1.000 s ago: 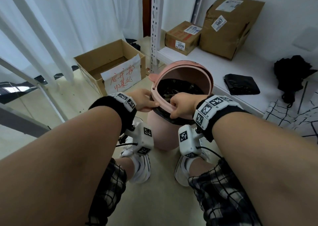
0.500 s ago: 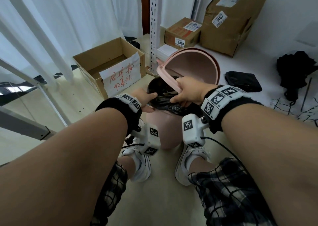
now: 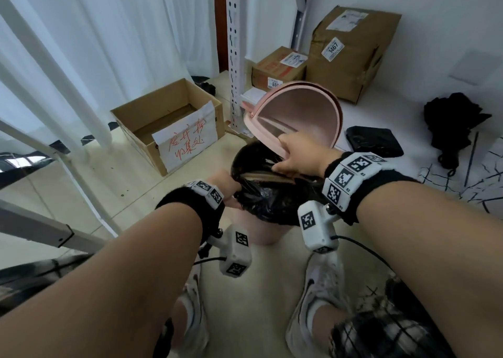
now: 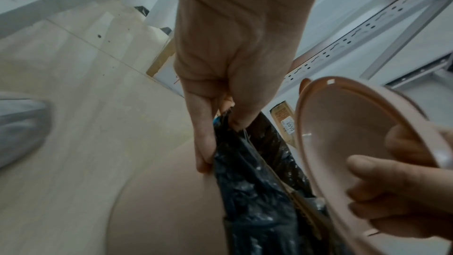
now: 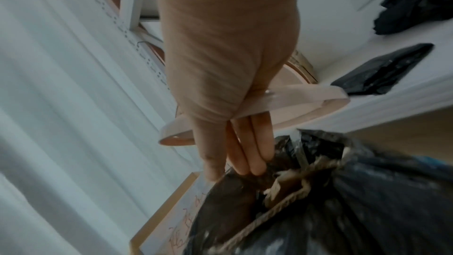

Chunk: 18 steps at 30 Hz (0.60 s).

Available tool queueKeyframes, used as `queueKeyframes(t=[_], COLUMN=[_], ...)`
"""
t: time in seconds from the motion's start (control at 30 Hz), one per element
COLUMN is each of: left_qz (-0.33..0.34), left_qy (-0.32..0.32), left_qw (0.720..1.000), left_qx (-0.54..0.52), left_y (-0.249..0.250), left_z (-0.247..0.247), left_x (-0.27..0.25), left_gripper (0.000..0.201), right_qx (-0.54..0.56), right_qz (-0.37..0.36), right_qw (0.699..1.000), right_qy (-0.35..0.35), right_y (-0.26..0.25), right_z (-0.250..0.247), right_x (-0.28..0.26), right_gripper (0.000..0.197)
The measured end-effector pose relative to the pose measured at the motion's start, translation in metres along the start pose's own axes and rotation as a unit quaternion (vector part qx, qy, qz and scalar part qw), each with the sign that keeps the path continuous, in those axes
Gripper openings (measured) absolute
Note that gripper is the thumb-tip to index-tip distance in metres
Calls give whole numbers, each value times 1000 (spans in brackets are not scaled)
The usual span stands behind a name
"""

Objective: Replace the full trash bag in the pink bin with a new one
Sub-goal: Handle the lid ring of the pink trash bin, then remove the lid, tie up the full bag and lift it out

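The pink bin (image 3: 258,231) stands on the floor between my feet, with a full black trash bag (image 3: 269,197) bulging out of its top. My right hand (image 3: 291,157) grips the rim of the pink lid (image 3: 302,112), which is lifted off the bin and tilted up toward the shelf. The right wrist view shows my thumb over the lid rim (image 5: 294,96) and my fingers (image 5: 247,154) under it, touching the bag (image 5: 367,201). My left hand (image 3: 228,187) pinches the bag's edge (image 4: 250,191) at the bin's left side (image 4: 166,210).
An open cardboard box (image 3: 168,123) with a handwritten sign stands to the left on the floor. A white shelf post (image 3: 235,50) rises behind the bin. The low white shelf holds two taped boxes (image 3: 351,50), a flat black plastic packet (image 3: 374,141) and black cloth (image 3: 457,123).
My right hand has lifted the pink lid off the bin and tipped it up and back. My left hand left the lid's rim and took hold of the bag's edge.
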<state>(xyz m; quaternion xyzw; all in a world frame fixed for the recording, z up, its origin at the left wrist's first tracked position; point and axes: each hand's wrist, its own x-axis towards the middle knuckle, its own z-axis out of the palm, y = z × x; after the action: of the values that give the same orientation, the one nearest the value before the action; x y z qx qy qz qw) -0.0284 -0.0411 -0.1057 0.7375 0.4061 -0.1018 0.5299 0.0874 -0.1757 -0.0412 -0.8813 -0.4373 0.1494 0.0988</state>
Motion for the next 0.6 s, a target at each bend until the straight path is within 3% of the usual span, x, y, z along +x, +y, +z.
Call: queueKeyframes(t=[0.1, 0.27, 0.33, 0.37, 0.4, 0.47, 0.53, 0.57, 0.6], left_qz=[-35, -32, 21, 78, 141, 293, 407, 435, 441], left_qy=[-49, -125, -71, 15, 111, 246, 249, 224, 191], left_qw=[998, 991, 989, 980, 959, 872, 760, 718, 694], left_qx=[30, 31, 128, 184, 220, 304, 441, 494, 536], left_y=[-16, -29, -22, -16, -11, -1, 11, 17, 20], left_z=[-5, -12, -26, -37, -49, -73, -91, -97, -105], left_x=[6, -1, -2, -3, -4, -7, -9, -10, -11], left_gripper=[26, 21, 30, 35, 39, 49, 59, 59, 56], right_qx=[-48, -71, -105, -119, -132, -151, -173, -189, -201], right_qz=[-12, -34, -40, -47, -58, -80, -100, -113, -137], right_qw=[999, 996, 993, 992, 989, 985, 980, 975, 970], right_qy=[13, 34, 25, 18, 13, 2, -12, -16, -16], right_y=[4, -9, -16, -20, -26, -38, -53, -61, -70], right_z=[-4, -2, -3, -3, -5, -6, -7, -6, -5], right_x=[11, 24, 28, 31, 34, 42, 49, 51, 54], right_gripper=[36, 28, 26, 29, 34, 33, 21, 17, 15])
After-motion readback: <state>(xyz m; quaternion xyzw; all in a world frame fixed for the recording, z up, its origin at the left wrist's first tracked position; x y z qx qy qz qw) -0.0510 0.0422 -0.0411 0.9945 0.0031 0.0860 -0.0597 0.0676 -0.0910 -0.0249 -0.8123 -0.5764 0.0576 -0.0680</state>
